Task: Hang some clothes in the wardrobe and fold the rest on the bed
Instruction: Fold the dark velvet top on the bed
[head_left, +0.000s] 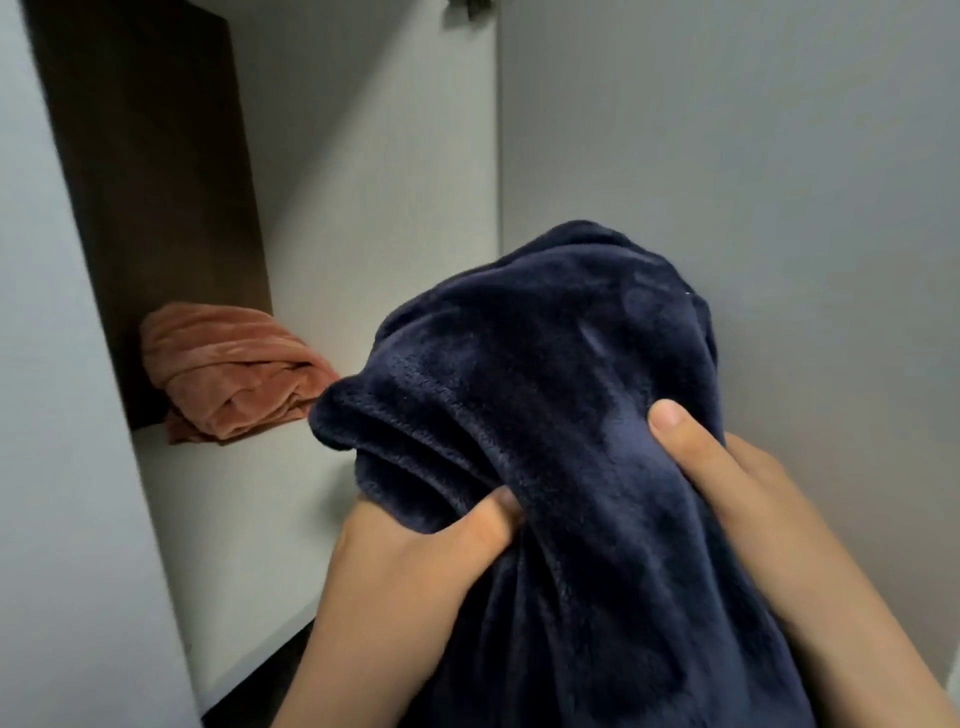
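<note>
A: An open white wardrobe compartment (363, 171) fills the view, with a dark brown back panel (156, 197) on the left and a closed grey door (727, 156) on the right. What are the 2 hands doing?

B: Both grasp 1 dark navy fleece garment (561, 415), bunched and raised in front of the door. The left hand (415, 561) clutches a fold from below, thumb pressed into the cloth, fingers buried behind it. The right hand (748, 483) holds the right side, thumb flat on the front, pointing up.

A: And the arms?

B: Both forearms rise from the bottom edge and tilt inward toward the bundle.

A: Anything beyond the hands?

B: A rust-orange garment (234, 369), crumpled, lies on the white shelf (249, 499) at its back left corner, against the brown panel.

A: What is hard to see?

B: The right fingers are hidden by fleece, the garment's lower part is cut off by the bottom edge, and its type cannot be told.
</note>
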